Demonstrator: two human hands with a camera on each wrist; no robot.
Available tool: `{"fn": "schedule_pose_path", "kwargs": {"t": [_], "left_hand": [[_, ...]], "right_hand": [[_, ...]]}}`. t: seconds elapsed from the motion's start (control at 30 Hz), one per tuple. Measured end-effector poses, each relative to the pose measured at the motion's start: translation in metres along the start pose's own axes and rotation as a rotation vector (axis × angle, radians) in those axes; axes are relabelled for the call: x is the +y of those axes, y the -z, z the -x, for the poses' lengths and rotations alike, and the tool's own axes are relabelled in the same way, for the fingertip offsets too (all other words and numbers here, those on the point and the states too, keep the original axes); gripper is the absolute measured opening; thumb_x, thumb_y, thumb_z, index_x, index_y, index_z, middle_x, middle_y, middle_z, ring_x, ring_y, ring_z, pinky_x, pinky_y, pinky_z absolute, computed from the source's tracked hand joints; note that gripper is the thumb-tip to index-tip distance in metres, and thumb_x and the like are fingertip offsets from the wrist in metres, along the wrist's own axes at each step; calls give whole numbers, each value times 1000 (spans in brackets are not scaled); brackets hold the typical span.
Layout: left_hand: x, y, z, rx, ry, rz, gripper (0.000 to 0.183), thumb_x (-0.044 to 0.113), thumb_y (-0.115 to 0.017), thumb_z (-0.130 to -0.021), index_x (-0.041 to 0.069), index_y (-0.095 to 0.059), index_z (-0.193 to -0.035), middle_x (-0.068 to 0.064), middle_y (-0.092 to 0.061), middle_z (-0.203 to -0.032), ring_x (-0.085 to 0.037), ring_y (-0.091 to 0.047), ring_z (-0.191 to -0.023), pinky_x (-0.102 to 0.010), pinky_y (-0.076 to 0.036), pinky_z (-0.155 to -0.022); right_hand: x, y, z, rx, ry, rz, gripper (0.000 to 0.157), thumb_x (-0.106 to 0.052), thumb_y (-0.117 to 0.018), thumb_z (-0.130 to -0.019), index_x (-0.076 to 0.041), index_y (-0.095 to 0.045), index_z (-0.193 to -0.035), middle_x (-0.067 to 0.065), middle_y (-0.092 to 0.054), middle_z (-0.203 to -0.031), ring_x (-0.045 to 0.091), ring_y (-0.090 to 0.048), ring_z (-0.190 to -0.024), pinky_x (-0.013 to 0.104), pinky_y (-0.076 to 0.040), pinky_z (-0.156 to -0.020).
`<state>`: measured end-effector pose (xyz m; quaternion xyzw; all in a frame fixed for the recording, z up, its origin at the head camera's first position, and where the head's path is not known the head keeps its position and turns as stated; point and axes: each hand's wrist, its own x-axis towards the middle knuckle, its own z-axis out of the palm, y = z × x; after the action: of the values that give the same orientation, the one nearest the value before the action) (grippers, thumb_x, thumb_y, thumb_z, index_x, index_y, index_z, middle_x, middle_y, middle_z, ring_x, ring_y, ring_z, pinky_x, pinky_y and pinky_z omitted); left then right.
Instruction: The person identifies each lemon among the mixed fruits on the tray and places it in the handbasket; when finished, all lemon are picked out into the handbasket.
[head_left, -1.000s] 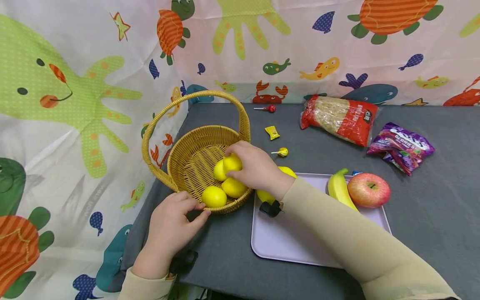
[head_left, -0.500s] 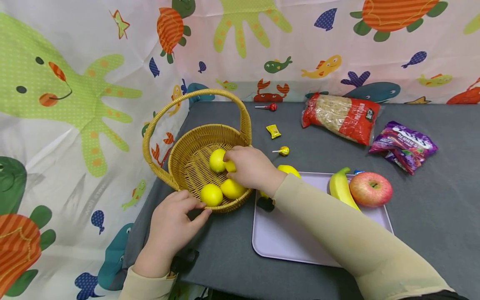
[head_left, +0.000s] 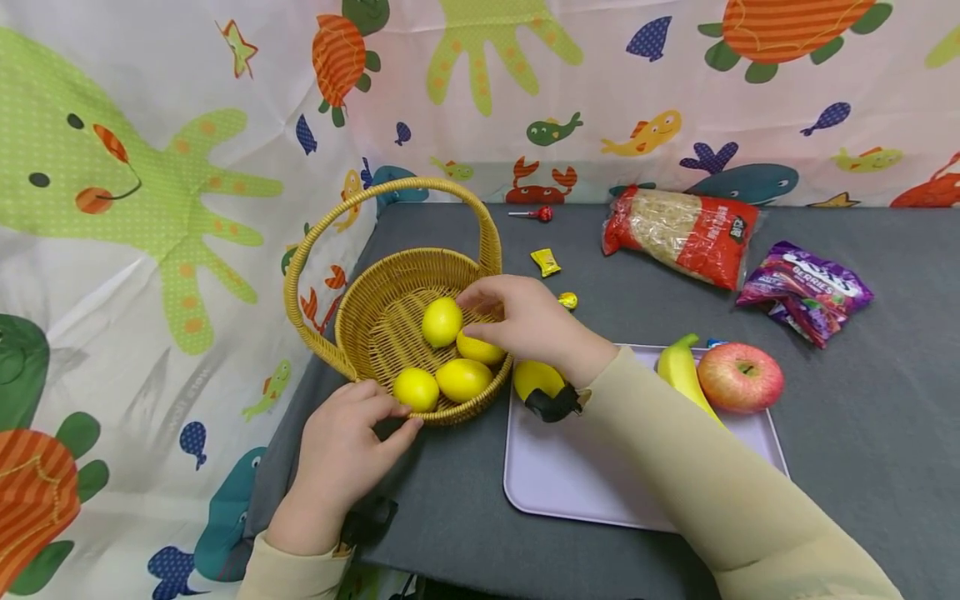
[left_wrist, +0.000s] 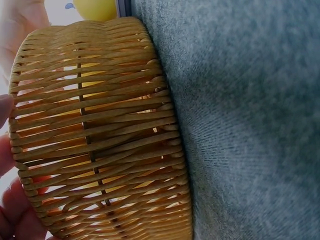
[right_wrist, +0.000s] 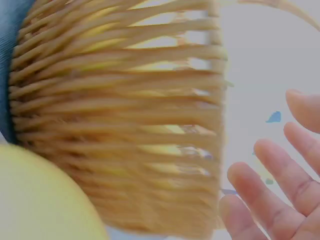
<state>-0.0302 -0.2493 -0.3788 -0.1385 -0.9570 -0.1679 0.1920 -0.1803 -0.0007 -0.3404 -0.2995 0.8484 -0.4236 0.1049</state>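
Observation:
A wicker basket [head_left: 405,271] with a tall arched handle holds several yellow lemons [head_left: 464,380]. My left hand [head_left: 348,450] pinches the basket's near rim between thumb and fingers; in the left wrist view the fingers [left_wrist: 20,210] show at the edge of the weave. Above the basket's right rim is my right hand [head_left: 536,321], fingers spread and holding nothing, right over a lemon [head_left: 480,347] that it partly covers. Another lemon [head_left: 536,377] lies at the left end of the lilac tray [head_left: 585,483], partly hidden by the right wrist's strap.
A banana [head_left: 682,375] and an apple [head_left: 741,377] sit on the tray's right side. Behind lie a red bag [head_left: 682,237], a purple berry candy bag [head_left: 806,292], a yellow wrapped candy [head_left: 546,262] and a red lollipop [head_left: 543,214]. A patterned curtain [head_left: 247,50] borders the table.
My right hand has let go of a lemon inside the basket, opened its fingers and drawn back to the right. The left hand stays on the rim.

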Motion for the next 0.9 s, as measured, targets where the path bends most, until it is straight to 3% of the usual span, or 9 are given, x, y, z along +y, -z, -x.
{"fn": "schedule_pose_path", "kwargs": {"t": [0.13,0.3,0.6,0.9], "left_hand": [[0,1,0,1,2,-5,16,38,-86,-77,25,-79,-83,14,-62,-82,-8,-57,-77,-30,-50,-64],[0,0,0,3,-5,-6,16,38,-86,-78,25,-78,-83,14,-62,-82,-9,-58,-77,-31,-50,-64],[1,2,0,-5,14,-6,17,38,-87,-77,25,-78,-83,13,-63,-82,-9,-58,-77,-32,-50,-64],[3,1,1,-10,18,2,16,37,-86,-78,24,-78,-84,13,-64,-84,-10,-59,-79,-32,-51,-66]], "right_hand": [[0,20,18,31,-47,-78,32,-25,-77,-92,-24,-69,-122,-9,-67,-119,18,-61,-113,44,-50,-100],[11,34,41,79,-122,-82,34,-22,-77,-91,-21,-69,-124,-3,-66,-124,22,-60,-116,44,-51,-99],[50,26,75,186,-241,-4,38,-22,-79,-88,-16,-69,-124,2,-58,-133,30,-55,-124,50,-50,-99],[69,19,87,123,-372,13,48,-28,-81,-87,-18,-64,-131,10,-55,-134,32,-52,-116,50,-43,-99]]}}
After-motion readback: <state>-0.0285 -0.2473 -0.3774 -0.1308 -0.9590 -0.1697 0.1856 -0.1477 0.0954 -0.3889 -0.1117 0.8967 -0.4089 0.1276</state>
